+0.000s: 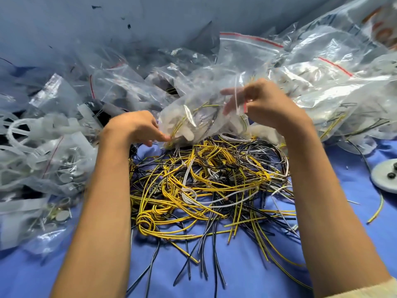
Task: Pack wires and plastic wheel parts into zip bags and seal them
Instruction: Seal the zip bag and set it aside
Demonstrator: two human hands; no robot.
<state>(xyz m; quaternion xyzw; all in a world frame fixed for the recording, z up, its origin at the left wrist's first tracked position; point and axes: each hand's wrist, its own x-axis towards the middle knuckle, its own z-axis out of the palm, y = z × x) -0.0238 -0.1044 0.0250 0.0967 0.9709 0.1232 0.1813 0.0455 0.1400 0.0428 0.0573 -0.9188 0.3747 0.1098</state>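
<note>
Holding the zip bag (199, 117) up off the heap, we have it between both hands: the right hand (265, 104) pinches its mouth by the red seal strip, fingers showing through the plastic, and the left hand (140, 127) pinches the lower corner with curled fingers and thumb. Inside we see yellow-and-black wires and pale plastic pieces, and the bag hangs just above the far edge of the loose wires (204, 181) spread on the blue cloth (247, 282). Our worry is the seal: if a wire end lies across the mouth when we press the strip, the zip will likely close only in part and the bag could spill later. Wires from the pile seem to touch the bag's underside, so a lift or turn may drag a tangle along. Stiff cut ends could also poke through the thin film if we squeeze hard. Room is tight on three sides: packed bags (335, 87) crowd the right and the back, and bags with white wheel parts (45, 134) lie close by the left forearm. A pale disc (384, 177) sits at the right edge, near the right arm. The only bare cloth lies near us, this side of the wires, so we judge that the best way to draw the bag for sealing
</note>
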